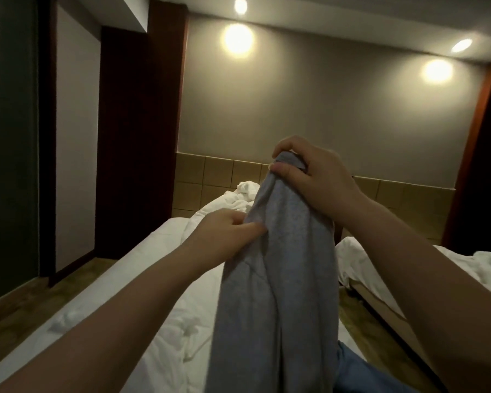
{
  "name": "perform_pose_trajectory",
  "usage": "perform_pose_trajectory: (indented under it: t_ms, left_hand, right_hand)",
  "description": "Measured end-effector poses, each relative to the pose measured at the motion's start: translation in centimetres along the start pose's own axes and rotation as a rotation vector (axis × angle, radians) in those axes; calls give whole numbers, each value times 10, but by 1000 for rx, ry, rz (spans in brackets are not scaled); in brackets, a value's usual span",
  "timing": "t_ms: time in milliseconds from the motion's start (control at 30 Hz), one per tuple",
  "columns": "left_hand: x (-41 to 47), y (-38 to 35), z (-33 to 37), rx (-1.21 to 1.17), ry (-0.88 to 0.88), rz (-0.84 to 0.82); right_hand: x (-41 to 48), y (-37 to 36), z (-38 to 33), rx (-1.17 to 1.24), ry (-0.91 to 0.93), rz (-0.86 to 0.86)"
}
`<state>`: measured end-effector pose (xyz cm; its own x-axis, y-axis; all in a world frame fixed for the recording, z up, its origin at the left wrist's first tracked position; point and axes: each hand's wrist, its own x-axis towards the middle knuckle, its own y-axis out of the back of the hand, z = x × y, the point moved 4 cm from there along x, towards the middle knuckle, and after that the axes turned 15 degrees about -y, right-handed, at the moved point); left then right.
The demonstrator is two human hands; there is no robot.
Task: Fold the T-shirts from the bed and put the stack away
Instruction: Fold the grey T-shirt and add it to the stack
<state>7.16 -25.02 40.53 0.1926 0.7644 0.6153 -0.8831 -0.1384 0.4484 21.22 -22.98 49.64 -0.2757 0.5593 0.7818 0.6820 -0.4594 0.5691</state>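
Note:
A grey T-shirt (281, 279) hangs lengthwise in front of me, bunched and lifted above the bed (159, 285). My right hand (312, 180) grips its top end, held high. Lower down, my left hand (227, 234) pinches the shirt's left edge between thumb and fingers. A blue garment (360, 370) shows at the bottom, right of the hanging shirt and partly hidden behind it.
The bed has rumpled white sheets, with a white bundle (247, 191) near the tan tiled headboard (210, 177). A second bed with white bedding (465, 268) stands to the right across a narrow floor gap (357, 307). Dark wooden panels and a glass wall line the left side.

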Motion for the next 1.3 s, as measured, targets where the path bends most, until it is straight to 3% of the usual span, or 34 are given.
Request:
perform_pose_trajectory:
  t_ms: [100,267,500,633,833,933,1100,1300]
  left_hand:
    - [-7,-6,-7,65,48,-56]
    - [-24,-4,-22,79,-18,52]
    - [-35,5,-28,-103,-100,182]
    - [-36,8,-33,-217,-93,185]
    - [-44,-9,-43,-64,-115,84]
    - [-59,-39,-63,-133,-36,-8]
    - [-78,-81,-94,-330,136,11]
    - [-66,-54,-109,-369,142,216]
  right_hand:
    - [-7,-1,4,16,-41,-16]
    - [-25,5,7,53,-76,-32]
    - [-45,4,21,136,-164,-68]
    - [-53,2,28,170,-203,-117]
    - [-57,-4,34,170,-230,-87]
    - [-58,-12,34,141,-218,-117]
    - [-61,-20,43,100,-294,-178]
    - [-76,-7,76,43,-512,-417]
